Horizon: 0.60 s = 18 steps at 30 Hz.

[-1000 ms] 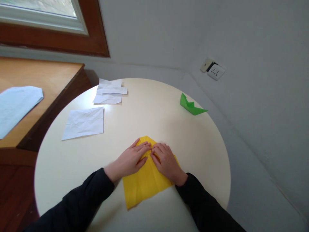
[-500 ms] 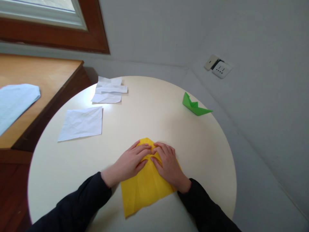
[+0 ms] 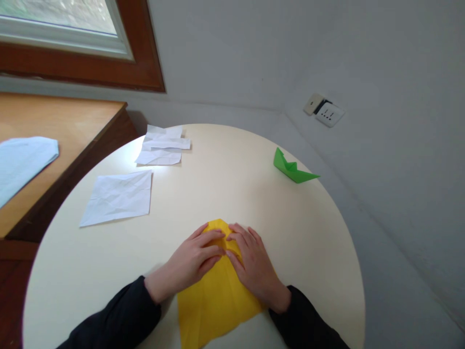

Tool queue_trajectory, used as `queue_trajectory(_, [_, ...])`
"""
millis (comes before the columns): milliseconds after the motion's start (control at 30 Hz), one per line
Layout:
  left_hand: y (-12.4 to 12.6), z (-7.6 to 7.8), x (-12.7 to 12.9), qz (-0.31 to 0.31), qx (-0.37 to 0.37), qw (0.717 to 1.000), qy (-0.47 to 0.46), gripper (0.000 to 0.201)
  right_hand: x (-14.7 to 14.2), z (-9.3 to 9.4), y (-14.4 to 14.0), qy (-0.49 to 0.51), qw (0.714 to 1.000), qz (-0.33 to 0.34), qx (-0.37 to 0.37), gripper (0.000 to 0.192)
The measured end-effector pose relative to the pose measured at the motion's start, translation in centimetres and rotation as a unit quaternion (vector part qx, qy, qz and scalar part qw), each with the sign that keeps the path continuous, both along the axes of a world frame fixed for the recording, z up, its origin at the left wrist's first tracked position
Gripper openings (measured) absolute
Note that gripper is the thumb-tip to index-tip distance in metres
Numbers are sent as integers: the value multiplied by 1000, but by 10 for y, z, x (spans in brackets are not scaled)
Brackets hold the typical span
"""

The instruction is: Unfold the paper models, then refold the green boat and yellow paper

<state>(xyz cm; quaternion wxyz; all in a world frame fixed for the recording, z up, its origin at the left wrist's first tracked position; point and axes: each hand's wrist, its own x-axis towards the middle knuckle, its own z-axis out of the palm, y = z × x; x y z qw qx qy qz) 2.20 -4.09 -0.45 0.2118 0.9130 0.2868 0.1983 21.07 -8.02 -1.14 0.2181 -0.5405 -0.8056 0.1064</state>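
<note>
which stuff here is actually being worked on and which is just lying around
In use:
- yellow paper, flat on the round table
- left hand and right hand, both pressing down on its folded far tip

Lying about:
- green paper boat, far right of the table
- crumpled white sheet
- white paper scraps
- pale blue paper on the wooden desk

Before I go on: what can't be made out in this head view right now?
- Folds at the tip of the yellow paper: covered by the left hand and right hand.
- Yellow paper's near corner: cut off by the bottom edge.
- Light blue sheet on the wooden desk: cut off by the left edge.
- Wall socket markings: too small.
</note>
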Motion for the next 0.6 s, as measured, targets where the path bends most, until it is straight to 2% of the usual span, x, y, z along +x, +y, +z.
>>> queue_trajectory(300, [-1,-3,0,14,12,1000,4,21,0,-2,-4,-57,998,17,15,39])
queue_trajectory(600, [-1,1,1,12,24,1000,-3,25,1,-4,-1,-56,998,23,37,43])
